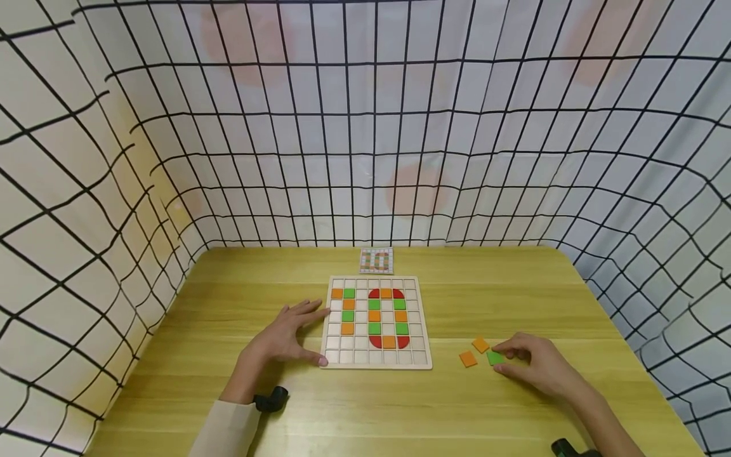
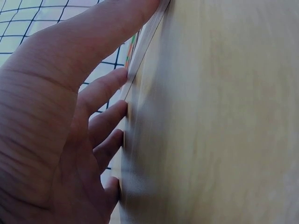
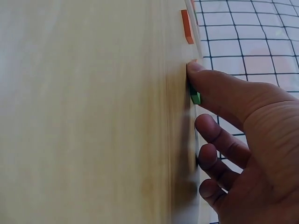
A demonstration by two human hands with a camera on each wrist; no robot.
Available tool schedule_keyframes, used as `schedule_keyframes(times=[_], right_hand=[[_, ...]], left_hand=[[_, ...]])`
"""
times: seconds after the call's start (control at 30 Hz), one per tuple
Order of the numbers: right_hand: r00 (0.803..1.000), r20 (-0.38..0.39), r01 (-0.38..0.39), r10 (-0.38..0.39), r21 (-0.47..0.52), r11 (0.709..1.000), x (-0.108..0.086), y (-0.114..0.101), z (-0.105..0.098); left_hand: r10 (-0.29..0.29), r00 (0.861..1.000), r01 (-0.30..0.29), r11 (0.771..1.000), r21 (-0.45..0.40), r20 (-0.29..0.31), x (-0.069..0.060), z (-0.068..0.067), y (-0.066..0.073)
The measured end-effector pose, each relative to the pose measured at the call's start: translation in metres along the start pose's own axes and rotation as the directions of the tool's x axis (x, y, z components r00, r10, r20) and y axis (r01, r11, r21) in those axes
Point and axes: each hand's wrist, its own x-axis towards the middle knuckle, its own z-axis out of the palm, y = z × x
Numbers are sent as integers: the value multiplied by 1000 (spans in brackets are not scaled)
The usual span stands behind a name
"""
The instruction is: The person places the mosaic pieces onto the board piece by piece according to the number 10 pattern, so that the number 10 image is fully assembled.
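Observation:
A square white grid board (image 1: 422, 358) lies mid-table, with orange, green and red tiles laid in its cells: a "1" shape at left and a rounded "0" at right. My left hand (image 1: 282, 336) spreads its fingers along the board's left edge, thumb at the lower corner and index finger higher up. Right of the board, my right hand (image 1: 533, 365) pinches a loose green square tile (image 1: 494, 358) at table level between thumb and forefinger. In the right wrist view the thumb partly hides the green tile (image 3: 195, 97). Two orange tiles (image 1: 468, 359) lie beside it.
Behind the board lies a small pattern card (image 1: 376, 261) bearing a similar coloured design. The wooden table (image 1: 257, 273) is enclosed at the back and sides by white walls with a black grid (image 1: 320, 139).

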Motion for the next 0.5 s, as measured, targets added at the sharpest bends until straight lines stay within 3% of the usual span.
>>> schedule_keyframes(times=[0.27, 0.5], right_hand=[[998, 13, -59, 59, 27, 998, 2, -6, -1], [994, 1, -107, 107, -37, 994, 11, -11, 0]], left_hand=[[1, 1000, -1, 1000, -2, 1, 0, 1, -2], [0, 1000, 0, 1000, -3, -2, 0, 2, -4]])
